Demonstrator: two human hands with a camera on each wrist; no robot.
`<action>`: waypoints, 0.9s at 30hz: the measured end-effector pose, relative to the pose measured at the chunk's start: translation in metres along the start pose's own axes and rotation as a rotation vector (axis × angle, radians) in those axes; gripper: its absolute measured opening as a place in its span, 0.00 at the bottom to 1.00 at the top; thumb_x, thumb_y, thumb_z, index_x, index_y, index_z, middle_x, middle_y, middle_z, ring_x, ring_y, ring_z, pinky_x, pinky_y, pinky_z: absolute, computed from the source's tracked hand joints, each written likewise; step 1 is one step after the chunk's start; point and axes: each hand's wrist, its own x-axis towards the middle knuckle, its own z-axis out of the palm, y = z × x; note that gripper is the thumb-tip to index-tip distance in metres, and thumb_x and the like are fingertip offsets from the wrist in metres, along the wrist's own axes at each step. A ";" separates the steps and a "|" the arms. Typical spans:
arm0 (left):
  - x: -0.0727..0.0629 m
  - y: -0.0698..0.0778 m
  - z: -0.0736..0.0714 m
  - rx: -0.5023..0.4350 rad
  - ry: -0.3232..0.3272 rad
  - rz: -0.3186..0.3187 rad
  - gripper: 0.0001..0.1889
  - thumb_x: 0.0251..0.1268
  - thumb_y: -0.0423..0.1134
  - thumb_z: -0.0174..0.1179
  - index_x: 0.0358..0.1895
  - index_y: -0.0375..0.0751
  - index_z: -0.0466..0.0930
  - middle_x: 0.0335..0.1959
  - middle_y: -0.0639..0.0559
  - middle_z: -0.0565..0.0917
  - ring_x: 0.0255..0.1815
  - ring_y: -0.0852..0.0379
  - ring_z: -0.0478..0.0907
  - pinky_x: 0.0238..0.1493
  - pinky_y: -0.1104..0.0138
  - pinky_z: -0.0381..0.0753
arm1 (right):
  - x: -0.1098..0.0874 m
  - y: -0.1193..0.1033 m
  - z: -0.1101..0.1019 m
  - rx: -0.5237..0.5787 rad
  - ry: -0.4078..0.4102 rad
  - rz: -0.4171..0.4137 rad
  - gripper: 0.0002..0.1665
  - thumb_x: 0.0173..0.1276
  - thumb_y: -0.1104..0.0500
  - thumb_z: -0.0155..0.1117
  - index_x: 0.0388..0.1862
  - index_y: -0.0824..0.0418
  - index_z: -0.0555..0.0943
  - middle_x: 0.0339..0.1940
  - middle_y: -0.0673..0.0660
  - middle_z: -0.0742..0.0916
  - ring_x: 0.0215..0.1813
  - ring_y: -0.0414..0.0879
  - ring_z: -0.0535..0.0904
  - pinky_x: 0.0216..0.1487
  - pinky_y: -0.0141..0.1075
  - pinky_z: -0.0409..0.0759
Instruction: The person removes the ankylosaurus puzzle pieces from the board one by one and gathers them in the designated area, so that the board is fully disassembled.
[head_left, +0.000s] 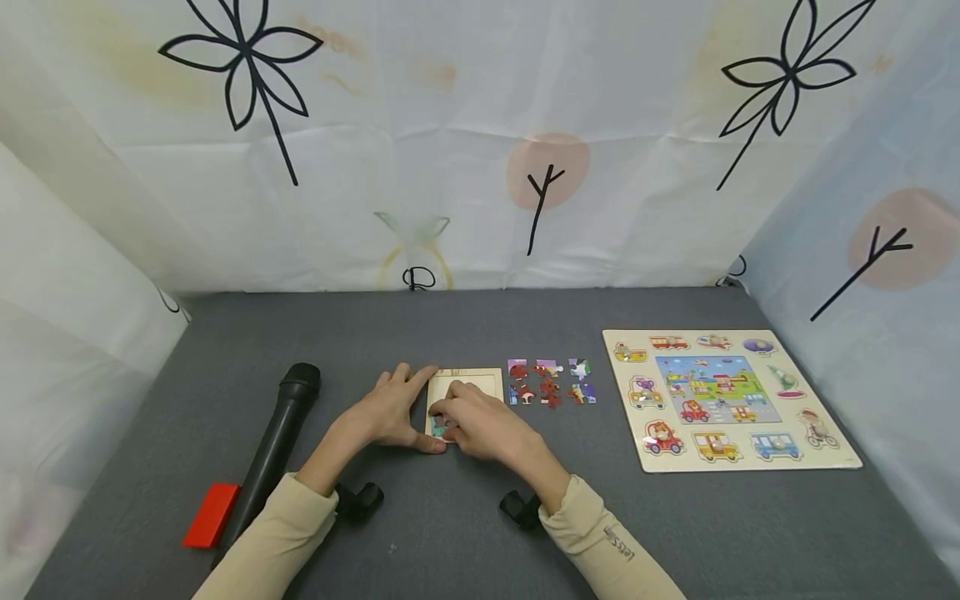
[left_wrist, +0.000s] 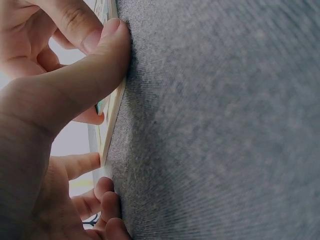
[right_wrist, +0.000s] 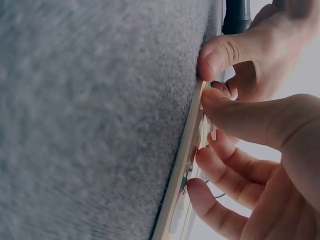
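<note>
A small wooden puzzle tray (head_left: 472, 377) lies on the grey table, a few jigsaw pieces (head_left: 438, 426) showing at its near left. My left hand (head_left: 386, 412) holds the tray along its left side, thumb by the near edge and index finger by the far corner. Over the tray, my right hand (head_left: 480, 423) has its fingers curled down at a puzzle piece, seen as a tilted pale edge under the fingertips in the right wrist view. The hand covers most of that piece. In the left wrist view the left thumb (left_wrist: 112, 52) touches the tray's edge (left_wrist: 114, 112).
Loose jigsaw pieces (head_left: 550, 387) lie in rows right of the tray. Farther right is a large vehicle puzzle board (head_left: 813, 458). On the left are a black microphone-shaped object (head_left: 281, 425) and a red block (head_left: 212, 517). A printed cloth (head_left: 465, 167) hangs behind the table.
</note>
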 end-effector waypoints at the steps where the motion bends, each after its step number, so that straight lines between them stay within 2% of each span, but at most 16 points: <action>1: 0.000 0.000 0.000 0.000 -0.001 0.000 0.63 0.42 0.66 0.80 0.81 0.47 0.56 0.61 0.36 0.70 0.52 0.41 0.69 0.52 0.44 0.78 | 0.000 0.000 0.000 -0.004 0.002 -0.002 0.17 0.73 0.60 0.67 0.59 0.54 0.85 0.45 0.52 0.83 0.44 0.43 0.77 0.43 0.32 0.78; 8: 0.001 0.000 -0.001 0.017 0.001 0.001 0.63 0.42 0.66 0.80 0.81 0.47 0.56 0.62 0.35 0.70 0.55 0.39 0.70 0.56 0.43 0.78 | -0.006 0.005 -0.006 0.032 0.033 -0.015 0.16 0.73 0.60 0.67 0.59 0.57 0.84 0.44 0.54 0.82 0.41 0.44 0.75 0.42 0.33 0.75; 14: 0.001 0.000 0.000 0.027 0.004 0.005 0.63 0.41 0.66 0.80 0.81 0.46 0.56 0.60 0.37 0.71 0.52 0.42 0.70 0.55 0.45 0.79 | -0.017 0.017 -0.018 0.089 0.044 0.016 0.17 0.73 0.60 0.67 0.59 0.58 0.84 0.44 0.54 0.81 0.40 0.44 0.73 0.39 0.32 0.73; 19: 0.000 0.001 0.001 0.029 0.010 -0.004 0.63 0.41 0.65 0.80 0.81 0.46 0.57 0.61 0.36 0.71 0.53 0.42 0.70 0.55 0.44 0.79 | -0.032 0.029 -0.024 0.072 0.060 0.040 0.16 0.72 0.61 0.68 0.58 0.58 0.84 0.44 0.54 0.81 0.40 0.44 0.74 0.38 0.31 0.73; 27: -0.001 0.000 0.001 0.017 0.020 0.009 0.63 0.41 0.65 0.80 0.81 0.46 0.57 0.61 0.36 0.71 0.53 0.42 0.70 0.55 0.43 0.79 | -0.054 0.046 -0.021 0.003 0.094 0.043 0.14 0.70 0.60 0.70 0.54 0.58 0.85 0.41 0.52 0.81 0.39 0.42 0.71 0.41 0.33 0.73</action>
